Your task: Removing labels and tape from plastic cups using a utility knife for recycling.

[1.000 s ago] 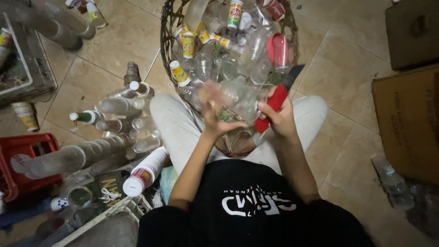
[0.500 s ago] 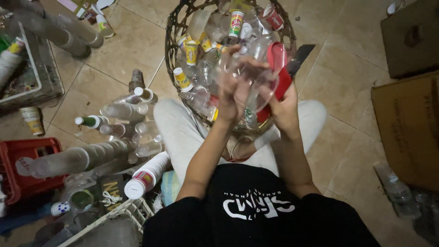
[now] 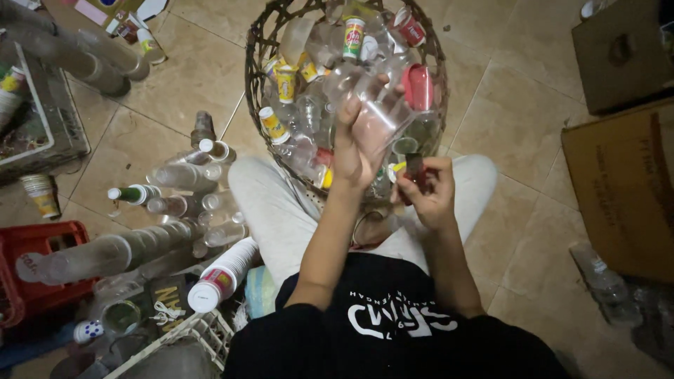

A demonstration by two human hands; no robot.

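Overhead, clear plastic cup (image 3: 375,123) in left hand (image 3: 354,151), above wicker basket (image 3: 256,67).

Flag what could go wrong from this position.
The left hand holds a thin clear plastic cup above the heaped basket; a tight squeeze may crack it. The right hand pinches a small dark red tool, possibly a cutter, near the left wrist: a slip could nick skin.

The beige tiled floor (image 3: 519,77) carries a dark woven wicker basket (image 3: 254,63) (heaped with clear plastic cups), long stacks of nested clear plastic cups (image 3: 105,253), a red plastic crate (image 3: 28,242) and brown cardboard boxes (image 3: 618,189).
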